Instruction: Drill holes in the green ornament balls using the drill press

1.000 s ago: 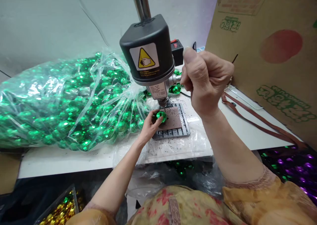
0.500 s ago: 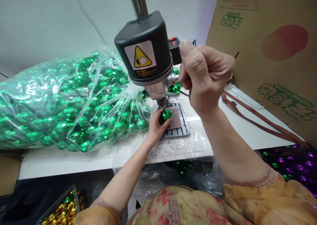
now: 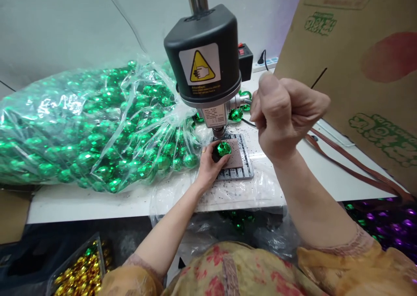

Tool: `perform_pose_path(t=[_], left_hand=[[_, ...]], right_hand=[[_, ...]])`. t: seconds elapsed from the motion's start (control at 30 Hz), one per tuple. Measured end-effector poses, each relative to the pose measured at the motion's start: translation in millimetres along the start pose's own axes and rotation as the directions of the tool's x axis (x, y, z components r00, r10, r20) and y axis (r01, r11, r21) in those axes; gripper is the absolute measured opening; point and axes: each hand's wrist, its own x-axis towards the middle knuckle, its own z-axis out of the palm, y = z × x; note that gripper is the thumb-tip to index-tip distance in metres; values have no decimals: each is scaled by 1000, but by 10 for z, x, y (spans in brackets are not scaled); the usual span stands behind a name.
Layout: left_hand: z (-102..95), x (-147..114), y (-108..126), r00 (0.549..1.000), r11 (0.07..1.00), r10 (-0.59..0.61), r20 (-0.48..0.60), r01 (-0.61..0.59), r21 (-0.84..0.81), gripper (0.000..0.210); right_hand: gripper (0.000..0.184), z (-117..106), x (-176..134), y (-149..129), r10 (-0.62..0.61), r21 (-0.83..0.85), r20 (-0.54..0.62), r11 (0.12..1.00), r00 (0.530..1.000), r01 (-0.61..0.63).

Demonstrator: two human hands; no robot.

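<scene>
Two hands are in view. The left hand, one, has thumb and fingers clamped on one green faceted ball. The ball sits over one pad, which lies on one slotted base plate, beneath one chuck; contact between chuck and ball cannot be determined. The right hand, one, is curled tight around one lever of one drill press bearing one warning label. One clear bag contains green balls, too many to count. Also noted: one large cardboard box at right, one open container of uncounted gold balls below.
</scene>
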Motion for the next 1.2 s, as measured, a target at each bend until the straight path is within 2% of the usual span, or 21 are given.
perform_pose_path(t=[0.3,0.43,0.57,0.7,1.0,1.2], left_hand=[[4,-7,49,999,1000,11,-35,-11,-2,48],[9,-7,54,999,1000,1,-39,-1,-11,48],[11,-9,39,999,1000,13,-34,-13,-13,50],[10,-14,36,999,1000,17,-31,-18,-6,49],[19,-18,39,999,1000,21,-36,-21,-1,50],[20,-12,50,999,1000,23,-47,-24,-13,48]], right_hand=[[48,-58,-92,106,-110,-48,17,993,994,110],[54,-59,-164,150,-183,-65,-28,981,983,180],[57,-47,-209,192,-196,-41,-67,980,978,194],[59,-56,-216,224,-269,-68,-74,962,960,264],[55,-100,-222,293,-367,-18,-3,930,930,367],[52,-199,-285,345,-370,-20,71,928,926,372]])
